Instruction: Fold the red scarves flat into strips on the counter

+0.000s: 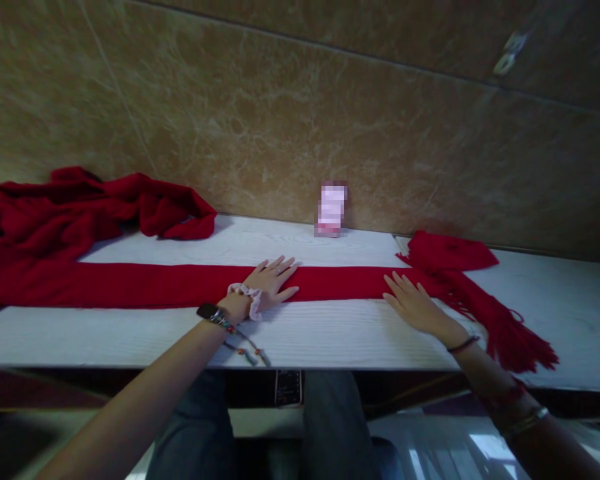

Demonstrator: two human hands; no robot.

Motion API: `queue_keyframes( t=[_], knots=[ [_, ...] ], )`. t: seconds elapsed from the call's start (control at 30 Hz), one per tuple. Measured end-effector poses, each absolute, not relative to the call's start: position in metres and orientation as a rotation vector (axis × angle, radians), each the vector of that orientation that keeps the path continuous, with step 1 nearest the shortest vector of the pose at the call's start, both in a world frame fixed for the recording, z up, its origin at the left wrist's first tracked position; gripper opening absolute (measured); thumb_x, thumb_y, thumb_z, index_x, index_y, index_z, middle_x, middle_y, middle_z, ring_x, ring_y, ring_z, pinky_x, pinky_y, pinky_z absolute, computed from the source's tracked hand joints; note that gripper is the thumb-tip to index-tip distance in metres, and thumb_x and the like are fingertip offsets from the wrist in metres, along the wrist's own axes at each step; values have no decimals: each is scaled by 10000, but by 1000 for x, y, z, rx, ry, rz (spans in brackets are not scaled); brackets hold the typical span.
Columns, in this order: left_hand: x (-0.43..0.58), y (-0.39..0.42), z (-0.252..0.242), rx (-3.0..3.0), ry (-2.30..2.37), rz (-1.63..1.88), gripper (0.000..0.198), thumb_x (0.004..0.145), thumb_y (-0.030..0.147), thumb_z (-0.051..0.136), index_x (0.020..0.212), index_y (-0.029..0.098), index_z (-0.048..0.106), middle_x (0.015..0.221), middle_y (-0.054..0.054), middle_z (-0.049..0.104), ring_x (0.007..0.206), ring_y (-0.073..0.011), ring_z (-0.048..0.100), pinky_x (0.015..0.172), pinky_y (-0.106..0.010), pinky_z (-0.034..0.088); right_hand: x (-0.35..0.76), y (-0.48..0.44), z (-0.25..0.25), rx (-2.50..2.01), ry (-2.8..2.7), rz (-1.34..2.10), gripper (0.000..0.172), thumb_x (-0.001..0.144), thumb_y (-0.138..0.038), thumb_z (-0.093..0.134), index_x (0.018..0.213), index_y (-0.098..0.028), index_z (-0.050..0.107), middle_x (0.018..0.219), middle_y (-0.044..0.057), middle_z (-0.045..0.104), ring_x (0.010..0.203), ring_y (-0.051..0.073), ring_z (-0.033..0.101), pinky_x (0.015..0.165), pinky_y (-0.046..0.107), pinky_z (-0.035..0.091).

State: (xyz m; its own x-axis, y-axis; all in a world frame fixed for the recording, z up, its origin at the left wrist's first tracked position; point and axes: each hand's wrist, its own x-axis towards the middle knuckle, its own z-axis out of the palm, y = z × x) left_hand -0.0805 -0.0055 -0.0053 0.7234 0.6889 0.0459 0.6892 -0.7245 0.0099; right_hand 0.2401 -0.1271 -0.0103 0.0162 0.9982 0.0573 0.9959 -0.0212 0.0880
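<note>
A long red scarf lies folded into a flat, narrow strip along the white table. My left hand rests flat on the strip near its middle, palm down with the fingers spread. Farther right, my right hand lies on the same strip, its fingers stretched out and slightly apart. Just beyond the right hand is the scarf's fringed end, its tassels fanned over the table. Another red end is bunched against the wall there. At the left, a heap of loose red cloth joins the strip.
The white table runs against a brown marbled wall. A small pink-and-white object, blurred out, leans on the wall. A phone shows below the front edge, between my knees. A socket or fitting is on the wall.
</note>
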Motion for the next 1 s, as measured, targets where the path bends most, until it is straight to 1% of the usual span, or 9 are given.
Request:
queue_keyframes(
  t=[0.23, 0.33, 0.43, 0.6, 0.7, 0.77, 0.83, 0.9, 1.0],
  knots=[
    [-108, 3, -3, -2894, -1169, -40, 555, 914, 458, 274, 1403, 196, 263, 1445, -86, 265, 1337, -278, 204, 1046, -489, 223, 189, -104, 5, 2061, 2459, 62, 517, 926, -400, 228, 1394, -188, 283, 1474, 122, 220, 1345, 300, 179, 1012, 590, 229],
    [-142, 16, -3, -2883, -1141, 9, 549, 920, 457, 237, 1411, 212, 236, 1458, -71, 236, 1345, -254, 184, 1059, -448, 209, 170, -94, 4, 1949, 2525, -57, 521, 924, -421, 219, 1402, -217, 258, 1476, 106, 219, 1348, 299, 172, 1001, 621, 216],
    [-174, 25, -3, -2855, -1151, 70, 544, 920, 442, 220, 1409, 205, 244, 1464, -76, 218, 1346, -259, 177, 1061, -444, 198, 161, -87, 1, 1890, 2553, -101, 521, 923, -438, 206, 1405, -246, 246, 1476, 85, 228, 1347, 302, 173, 999, 629, 211],
    [-186, 28, 3, -2816, -1185, 123, 504, 913, 360, 256, 1387, 194, 295, 1465, -80, 217, 1350, -264, 159, 1066, -464, 186, 167, -84, 2, 1921, 2475, -55, 538, 917, -437, 231, 1401, -205, 263, 1471, 106, 231, 1335, 332, 195, 977, 637, 250],
    [-167, 27, 13, -2820, -1098, 74, 480, 864, 272, 362, 1335, 181, 385, 1456, -89, 245, 1341, -277, 184, 1060, -478, 211, 167, -79, 12, 1865, 2481, 28, 535, 908, -411, 307, 1355, -123, 360, 1425, 167, 316, 1301, 335, 286, 975, 591, 307],
    [-146, 26, 19, -2849, -955, -64, 428, 846, 252, 406, 1261, 178, 474, 1438, -92, 284, 1321, -272, 241, 1053, -454, 253, 161, -72, 23, 1717, 2601, 75, 491, 900, -358, 363, 1293, -77, 446, 1364, 189, 411, 1257, 302, 376, 995, 503, 340],
    [-123, 23, 21, -2910, -792, -250, 383, 861, 290, 423, 1211, 168, 519, 1362, -106, 399, 1251, -237, 370, 1011, -369, 346, 150, -65, 32, 1534, 2759, 81, 416, 894, -290, 396, 1228, -71, 517, 1286, 166, 510, 1191, 242, 464, 998, 398, 368],
    [-105, 18, 17, -2982, -699, -317, 344, 846, 344, 482, 1120, 159, 580, 1186, -104, 544, 1062, -208, 533, 918, -334, 431, 137, -59, 35, 1387, 2875, 67, 349, 893, -244, 404, 1163, -100, 571, 1201, 123, 588, 1105, 198, 535, 957, 337, 409],
    [-95, 12, 4, -3057, -668, -459, 319, 820, 360, 539, 1044, 145, 612, 1038, -91, 593, 929, -182, 578, 837, -300, 470, 125, -55, 27, 1287, 2956, 114, 289, 892, -229, 417, 1055, -128, 633, 1085, 96, 647, 996, 182, 585, 873, 316, 457]
  ],
)
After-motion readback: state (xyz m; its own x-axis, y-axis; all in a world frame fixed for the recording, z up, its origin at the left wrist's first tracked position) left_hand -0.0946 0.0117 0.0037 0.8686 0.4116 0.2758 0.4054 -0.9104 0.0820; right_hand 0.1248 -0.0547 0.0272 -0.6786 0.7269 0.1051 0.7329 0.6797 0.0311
